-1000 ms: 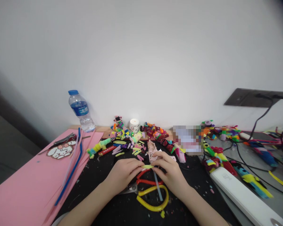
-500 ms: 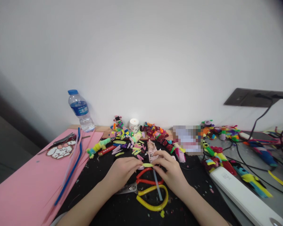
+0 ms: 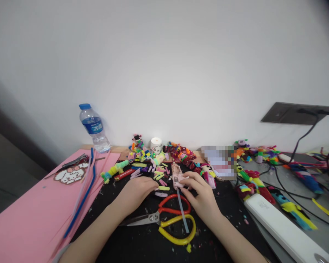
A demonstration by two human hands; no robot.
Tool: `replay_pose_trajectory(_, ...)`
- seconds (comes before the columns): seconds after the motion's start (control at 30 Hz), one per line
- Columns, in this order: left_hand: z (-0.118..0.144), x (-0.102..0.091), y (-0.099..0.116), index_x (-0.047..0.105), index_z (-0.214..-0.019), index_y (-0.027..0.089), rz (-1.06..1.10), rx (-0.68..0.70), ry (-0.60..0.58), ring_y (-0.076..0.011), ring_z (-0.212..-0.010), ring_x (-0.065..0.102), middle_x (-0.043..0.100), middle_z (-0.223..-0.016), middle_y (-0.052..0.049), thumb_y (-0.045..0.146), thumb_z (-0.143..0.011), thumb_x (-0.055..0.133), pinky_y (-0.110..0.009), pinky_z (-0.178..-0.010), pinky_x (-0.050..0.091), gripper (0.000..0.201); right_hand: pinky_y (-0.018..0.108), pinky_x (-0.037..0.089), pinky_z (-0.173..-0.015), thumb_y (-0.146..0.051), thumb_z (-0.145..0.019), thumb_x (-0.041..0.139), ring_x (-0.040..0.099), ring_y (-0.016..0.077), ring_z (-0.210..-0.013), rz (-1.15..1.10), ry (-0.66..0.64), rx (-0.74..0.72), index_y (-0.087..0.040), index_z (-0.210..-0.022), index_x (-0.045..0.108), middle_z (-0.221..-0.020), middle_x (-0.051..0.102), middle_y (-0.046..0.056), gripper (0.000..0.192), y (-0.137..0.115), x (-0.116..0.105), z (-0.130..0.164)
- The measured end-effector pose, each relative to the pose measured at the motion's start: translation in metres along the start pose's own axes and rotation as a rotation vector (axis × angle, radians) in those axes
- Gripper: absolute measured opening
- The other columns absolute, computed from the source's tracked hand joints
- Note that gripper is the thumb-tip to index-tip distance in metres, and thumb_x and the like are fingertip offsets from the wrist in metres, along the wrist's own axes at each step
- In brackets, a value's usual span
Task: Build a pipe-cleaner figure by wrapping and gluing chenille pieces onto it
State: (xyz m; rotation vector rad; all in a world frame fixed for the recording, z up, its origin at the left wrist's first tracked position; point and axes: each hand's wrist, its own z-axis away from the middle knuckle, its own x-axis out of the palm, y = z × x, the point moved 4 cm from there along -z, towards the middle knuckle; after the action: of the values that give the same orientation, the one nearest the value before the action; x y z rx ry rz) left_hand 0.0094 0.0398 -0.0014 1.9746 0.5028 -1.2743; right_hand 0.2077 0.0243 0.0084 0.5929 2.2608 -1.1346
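Both hands have moved apart since half a second ago, when their fingertips met at the yellow-green strip [image 3: 163, 188]. That strip has shifted slightly toward 9 o'clock and now lies on the black mat [image 3: 142, 244], its left end at the fingertips of the left hand [image 3: 138, 193]. Those fingertips are drawn close together; whether they pinch the strip or merely touch it cannot be told. With the strip as the dial's centre, the right hand [image 3: 199, 191] has gone to the pinkish tool [image 3: 176, 178] at 2 o'clock, thumb and fingers bent at its right side; how firmly they grip cannot be told. More of this tool shows than before, with a translucent rod [image 3: 183, 212] running from its near end toward 5 o'clock.

Just below the strip, between 6 and 7 o'clock, a lilac strip [image 3: 161, 194] has come fully into view. More of the scissors' [image 3: 153, 218] blades shows too, at 7 o'clock. Loose short strips [image 3: 159, 176] lie near 12 o'clock, and the bottle [image 3: 93, 126] leans against the wall at 10 o'clock, unchanged
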Motion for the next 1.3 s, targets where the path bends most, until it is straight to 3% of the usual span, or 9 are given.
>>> replay_pose_trajectory(0.47, -0.001, 0.004, 0.003, 0.065, -0.093, 0.022, 0.005, 0.056, -0.079, -0.0157, -0.084, 0.054, 0.064, -0.091, 0.0, 0.012, -0.088, 0.045, -0.024, -0.073, 0.04, 0.023, 0.033, 0.045, -0.083, -0.012, -0.081, 0.052, 0.054, 0.0195, -0.095, 0.032, -0.051, -0.03, -0.02, -0.085, 0.063, -0.105, 0.053, 0.008, 0.014, 0.0, 0.003, 0.002)
replay_pose_trajectory(0.7, -0.003, 0.002, 0.005, 0.062, -0.1, 0.022, 0.064, 0.045, -0.039, -0.0169, -0.089, 0.054, 0.065, -0.096, 0.0, 0.013, -0.085, 0.051, -0.026, -0.078, 0.04, 0.02, 0.044, 0.032, -0.098, -0.012, -0.079, 0.053, 0.03, 0.0263, -0.119, 0.198, -0.286, -0.111, -0.025, -0.097, 0.063, -0.129, 0.04, 0.003, 0.024, -0.016, 0.012, 0.007)
replay_pose_trajectory(0.83, -0.003, 0.003, 0.003, 0.062, -0.097, 0.022, 0.075, 0.019, -0.043, -0.017, -0.088, 0.055, 0.066, -0.094, 0.0, 0.012, -0.084, 0.052, -0.026, -0.077, 0.04, 0.019, 0.049, 0.025, -0.101, -0.016, -0.079, 0.053, 0.021, 0.0281, -0.125, 0.265, -0.356, -0.116, -0.025, -0.1, 0.062, -0.136, 0.033, 0.002, 0.025, -0.019, 0.015, 0.009)
replay_pose_trajectory(1.3, 0.0, -0.008, 0.011, 0.063, -0.099, 0.02, 0.019, -0.055, -0.034, -0.0185, -0.084, 0.057, 0.066, -0.09, -0.004, 0.023, -0.088, 0.044, -0.03, -0.077, 0.041, 0.022, 0.052, 0.026, -0.1, -0.016, -0.079, 0.054, 0.023, 0.0293, -0.125, 0.28, -0.371, -0.119, -0.024, -0.101, 0.061, -0.135, 0.035, 0.005, 0.024, -0.019, 0.016, 0.009)
